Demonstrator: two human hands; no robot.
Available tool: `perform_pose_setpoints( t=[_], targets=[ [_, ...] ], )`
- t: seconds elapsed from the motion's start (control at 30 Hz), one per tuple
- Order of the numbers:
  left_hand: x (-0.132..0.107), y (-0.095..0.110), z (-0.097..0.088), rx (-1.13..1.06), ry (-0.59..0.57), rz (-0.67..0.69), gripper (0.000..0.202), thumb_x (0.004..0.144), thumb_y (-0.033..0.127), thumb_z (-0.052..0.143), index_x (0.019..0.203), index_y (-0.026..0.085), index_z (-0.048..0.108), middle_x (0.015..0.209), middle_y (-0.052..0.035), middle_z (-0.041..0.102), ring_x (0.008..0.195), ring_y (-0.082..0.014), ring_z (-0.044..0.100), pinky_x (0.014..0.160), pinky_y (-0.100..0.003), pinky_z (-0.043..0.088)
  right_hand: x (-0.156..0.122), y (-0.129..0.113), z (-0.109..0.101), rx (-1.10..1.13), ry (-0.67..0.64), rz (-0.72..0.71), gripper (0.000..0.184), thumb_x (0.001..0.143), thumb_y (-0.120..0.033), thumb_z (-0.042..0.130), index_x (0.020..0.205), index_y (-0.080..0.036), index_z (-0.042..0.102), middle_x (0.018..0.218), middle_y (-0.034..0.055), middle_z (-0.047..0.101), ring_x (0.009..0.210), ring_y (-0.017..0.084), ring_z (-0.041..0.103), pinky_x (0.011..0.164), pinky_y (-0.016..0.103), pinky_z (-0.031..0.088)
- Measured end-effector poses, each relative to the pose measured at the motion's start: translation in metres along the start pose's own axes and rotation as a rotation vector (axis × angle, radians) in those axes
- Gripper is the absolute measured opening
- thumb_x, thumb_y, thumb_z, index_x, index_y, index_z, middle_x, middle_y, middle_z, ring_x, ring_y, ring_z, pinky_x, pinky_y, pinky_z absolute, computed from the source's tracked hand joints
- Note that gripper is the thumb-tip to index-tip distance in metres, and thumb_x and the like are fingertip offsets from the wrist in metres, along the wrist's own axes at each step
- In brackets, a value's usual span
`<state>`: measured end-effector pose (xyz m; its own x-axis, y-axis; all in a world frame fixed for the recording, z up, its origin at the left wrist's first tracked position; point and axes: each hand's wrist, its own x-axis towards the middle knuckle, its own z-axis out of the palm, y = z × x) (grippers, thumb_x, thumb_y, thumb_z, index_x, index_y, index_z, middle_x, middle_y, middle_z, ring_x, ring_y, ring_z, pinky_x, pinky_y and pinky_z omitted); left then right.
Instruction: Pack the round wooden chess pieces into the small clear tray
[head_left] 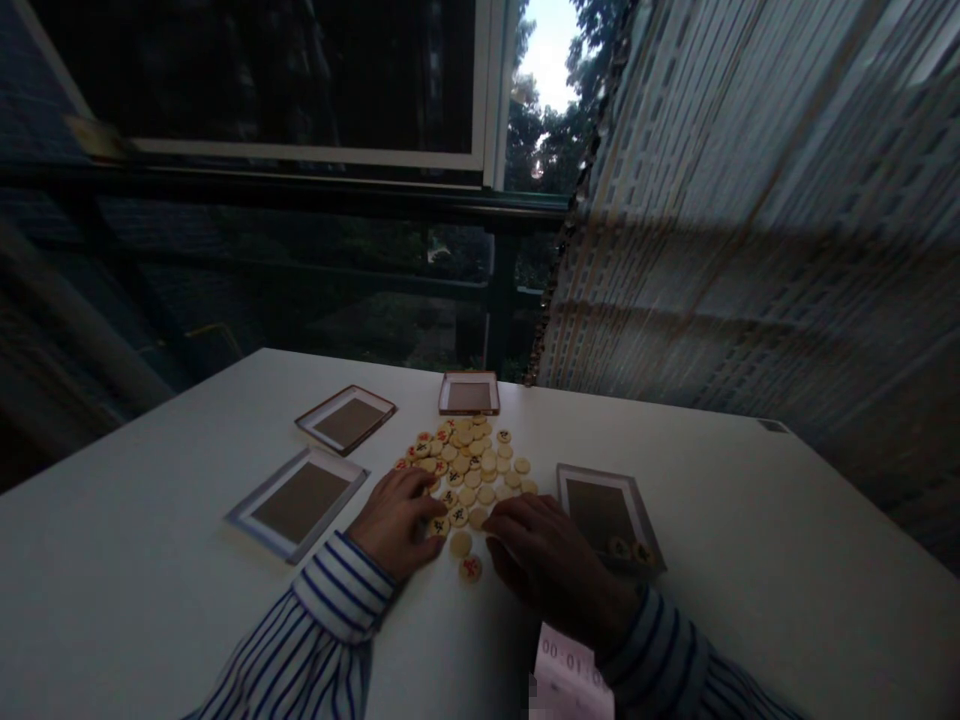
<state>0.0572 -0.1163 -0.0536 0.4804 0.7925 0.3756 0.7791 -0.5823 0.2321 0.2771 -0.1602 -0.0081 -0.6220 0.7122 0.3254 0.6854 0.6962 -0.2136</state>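
Several round pale game discs [474,462] with red or black characters lie in a loose heap on the white table [150,570]. My left hand [396,518] rests at the heap's near left edge, fingers curled down onto a disc. My right hand [541,552] lies palm down at the near right edge, fingers bent over the discs. Two single discs [465,556] sit between my hands. Both sleeves are blue-and-white striped.
Four shallow trays ring the heap: one at the near left [298,503], one at the far left [346,418], a small one at the back [469,392], and one on the right [606,512] holding two discs [628,550]. A dark window and a beaded curtain [750,220] stand behind.
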Motion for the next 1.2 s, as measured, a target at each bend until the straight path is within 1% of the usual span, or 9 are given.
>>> perform_pose_setpoints(
  t=[0.1,0.27,0.4,0.57,0.77,0.97,1.2],
  targets=[
    [0.000,0.000,-0.001,0.005,0.007,0.003,0.029,0.056,0.032,0.061,0.083,0.024,0.065,0.102,-0.0073,0.053,0.100,-0.0268,0.045,0.087,-0.044,0.035,0.000,0.001,0.001,0.003,0.006,-0.006,0.016,0.083,-0.017,0.041,0.093,-0.018,0.054,0.088,0.0055,0.056,0.085,0.015,0.047,0.075,0.029,0.033],
    [0.001,0.000,-0.001,0.005,-0.018,0.008,0.025,0.057,0.032,0.060,0.080,0.024,0.065,0.102,-0.0067,0.053,0.099,-0.0263,0.045,0.087,-0.044,0.035,0.000,0.000,-0.001,-0.002,-0.004,0.007,0.016,0.083,-0.019,0.041,0.092,-0.018,0.054,0.089,0.0052,0.056,0.085,0.015,0.047,0.075,0.030,0.033],
    [0.001,0.001,0.000,-0.012,0.006,-0.001,0.022,0.057,0.032,0.061,0.077,0.023,0.064,0.099,-0.0071,0.053,0.098,-0.0257,0.046,0.085,-0.043,0.036,0.001,0.000,-0.001,-0.004,-0.020,0.012,0.017,0.084,-0.019,0.040,0.094,-0.018,0.054,0.089,0.0052,0.056,0.085,0.015,0.047,0.075,0.030,0.033],
    [0.002,0.004,-0.004,-0.032,0.033,0.026,0.023,0.059,0.032,0.060,0.080,0.023,0.062,0.099,-0.0072,0.053,0.097,-0.0246,0.047,0.088,-0.044,0.035,0.001,-0.001,-0.001,-0.008,-0.011,0.013,0.016,0.084,-0.019,0.040,0.092,-0.018,0.054,0.088,0.0052,0.056,0.085,0.015,0.046,0.074,0.029,0.033],
    [0.006,0.004,-0.009,-0.040,0.054,0.076,0.024,0.063,0.027,0.056,0.086,0.020,0.059,0.104,-0.0086,0.055,0.100,-0.0234,0.048,0.087,-0.042,0.036,0.001,-0.001,-0.003,-0.012,-0.015,0.001,0.017,0.083,-0.018,0.040,0.093,-0.018,0.054,0.088,0.0054,0.056,0.084,0.014,0.046,0.074,0.029,0.032],
    [0.008,0.008,-0.012,-0.040,0.080,0.070,0.023,0.067,0.029,0.053,0.088,0.019,0.056,0.103,-0.0087,0.059,0.100,-0.0224,0.050,0.090,-0.044,0.034,0.001,0.001,-0.001,-0.003,-0.018,0.004,0.017,0.084,-0.019,0.039,0.094,-0.018,0.053,0.088,0.0049,0.056,0.083,0.015,0.045,0.074,0.030,0.032],
    [0.009,0.014,-0.015,-0.021,0.107,0.060,0.023,0.068,0.027,0.053,0.090,0.020,0.055,0.102,-0.0074,0.060,0.099,-0.0216,0.052,0.092,-0.045,0.030,0.001,-0.001,-0.003,-0.015,-0.018,0.008,0.017,0.084,-0.019,0.039,0.092,-0.018,0.054,0.086,0.0048,0.056,0.082,0.014,0.046,0.074,0.029,0.032]
  ],
)
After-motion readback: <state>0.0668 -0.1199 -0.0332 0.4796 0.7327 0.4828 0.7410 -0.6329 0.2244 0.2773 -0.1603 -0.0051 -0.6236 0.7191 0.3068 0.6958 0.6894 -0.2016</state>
